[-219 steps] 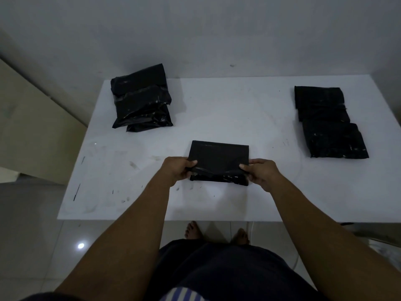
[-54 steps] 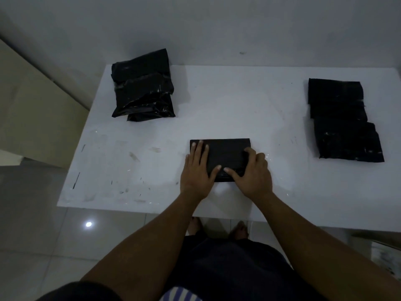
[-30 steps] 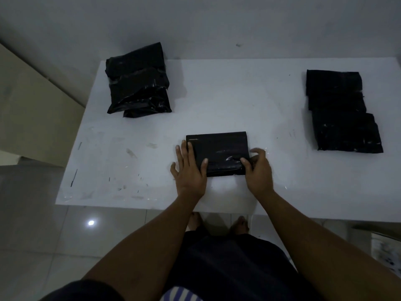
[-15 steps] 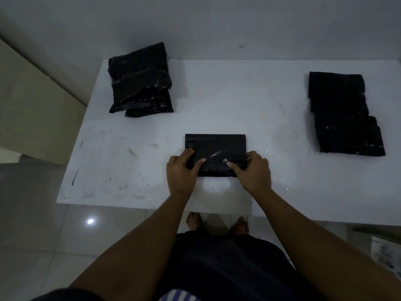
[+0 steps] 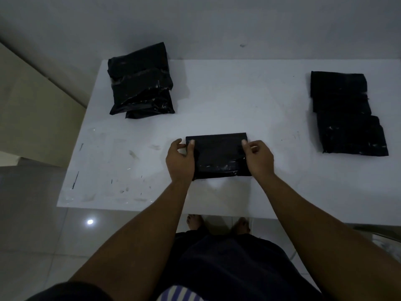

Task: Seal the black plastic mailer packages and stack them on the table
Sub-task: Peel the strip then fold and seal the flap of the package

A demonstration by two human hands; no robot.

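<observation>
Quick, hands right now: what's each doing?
Left hand: grips the left end of the black mailer.
Right hand: grips its right end.

1 white table (image 5: 238,94). 1 left hand (image 5: 181,159) + 1 right hand (image 5: 259,158) = 2 hands, w/ 2 bare arms. 1 black bag (image 5: 219,155) by itself btwn them. 2 piles of black bags: 1 left pile (image 5: 141,83), 1 right pile (image 5: 347,114). Right pile looks like 3 bags, each sticking out a bit past the next. Left pile: at least 2 bags, maybe more, too dark + crumpled to count. So 3 spots w/ bags. 2 bare feet (image 5: 194,221) past the near table edge. 1 bright dot of light (image 5: 90,222) on the floor (image 5: 32,213).
</observation>
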